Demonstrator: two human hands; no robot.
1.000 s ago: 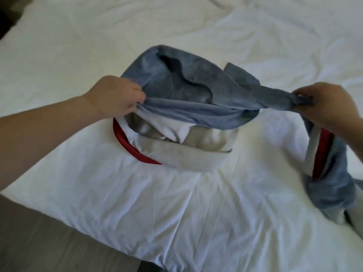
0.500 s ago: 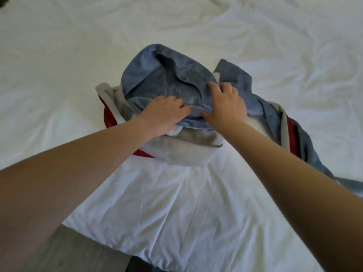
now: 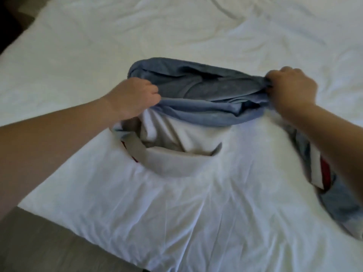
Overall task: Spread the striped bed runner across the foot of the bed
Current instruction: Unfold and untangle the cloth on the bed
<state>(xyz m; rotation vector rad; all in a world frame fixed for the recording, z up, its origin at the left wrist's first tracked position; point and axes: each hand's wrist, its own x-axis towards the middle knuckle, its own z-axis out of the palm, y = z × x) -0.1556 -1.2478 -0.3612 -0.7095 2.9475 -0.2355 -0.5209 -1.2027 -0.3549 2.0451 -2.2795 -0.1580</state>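
Nearest, at 7 o'clock, a strip of grey-brown floor (image 3: 49, 250) shows past the corner of the bed (image 3: 176, 222). White sheet over the bed is creased, w/ wrinkle lines fanning out from the middle toward the near edge.

Mid-frame, the striped bed runner (image 3: 206, 114) sits bunched on the sheet, not laid flat. Its near part is a pale grey-white band curving like a pocket approx. at centre, w/ a sliver of red stripe peeking out at its 9 o'clock side. Above that, the blue cloth is lifted into a loose loop stretched left to right between the two hands.

Left hand (image 3: 135, 99), at about 10 o'clock from centre, is clenched on the blue edge, fingers curled under, forearm coming in from 8 o'clock. Right hand (image 3: 290, 89), at about 2 o'clock, is closed round a gathered wad of the blue cloth, knuckles up. Hands are well apart, cloth taut-ish btw. them.

From the right hand, the rest of the runner trails down under the right forearm to 4 o'clock: blue w/ white and red stripes, blurred, reaching the frame's right edge.

Farther off, 11 to 1 o'clock, only more rumpled white sheet. Dark patch in the top-left corner, can't tell what.
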